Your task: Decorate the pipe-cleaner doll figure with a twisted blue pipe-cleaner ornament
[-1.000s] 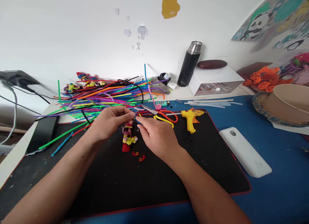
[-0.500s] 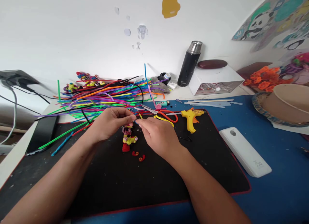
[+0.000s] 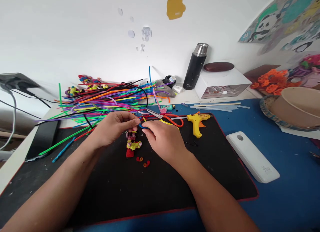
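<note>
To the left of the yellow glue gun (image 3: 197,123), the left hand (image 3: 116,127) and the right hand (image 3: 163,138) both pinch a small blue piece (image 3: 141,126), which could get bent or pop loose if one hand pulls too hard or slips.

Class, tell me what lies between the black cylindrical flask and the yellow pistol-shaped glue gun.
In the head view, several thin whitish sticks lie between the flask and the glue gun.

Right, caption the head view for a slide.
Left hand and right hand pinch a blue pipe cleaner over a black desk mat.
</note>
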The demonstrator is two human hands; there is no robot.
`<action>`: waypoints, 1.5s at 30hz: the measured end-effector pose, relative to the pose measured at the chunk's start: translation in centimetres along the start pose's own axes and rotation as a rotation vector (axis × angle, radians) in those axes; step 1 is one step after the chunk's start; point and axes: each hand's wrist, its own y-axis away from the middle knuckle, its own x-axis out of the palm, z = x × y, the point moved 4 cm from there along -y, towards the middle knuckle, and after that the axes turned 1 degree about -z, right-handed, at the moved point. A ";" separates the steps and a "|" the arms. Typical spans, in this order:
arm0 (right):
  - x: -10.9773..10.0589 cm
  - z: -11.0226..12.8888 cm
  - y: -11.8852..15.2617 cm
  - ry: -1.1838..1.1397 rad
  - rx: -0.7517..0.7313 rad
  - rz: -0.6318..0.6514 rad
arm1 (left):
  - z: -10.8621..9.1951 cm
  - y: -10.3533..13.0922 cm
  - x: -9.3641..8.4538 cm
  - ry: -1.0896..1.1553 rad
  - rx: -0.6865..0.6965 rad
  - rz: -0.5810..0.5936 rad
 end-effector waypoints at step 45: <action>0.0 -0.4 -0.2 0.024 0.017 0.001 | -0.5 0.6 1.2 0.075 -0.105 0.161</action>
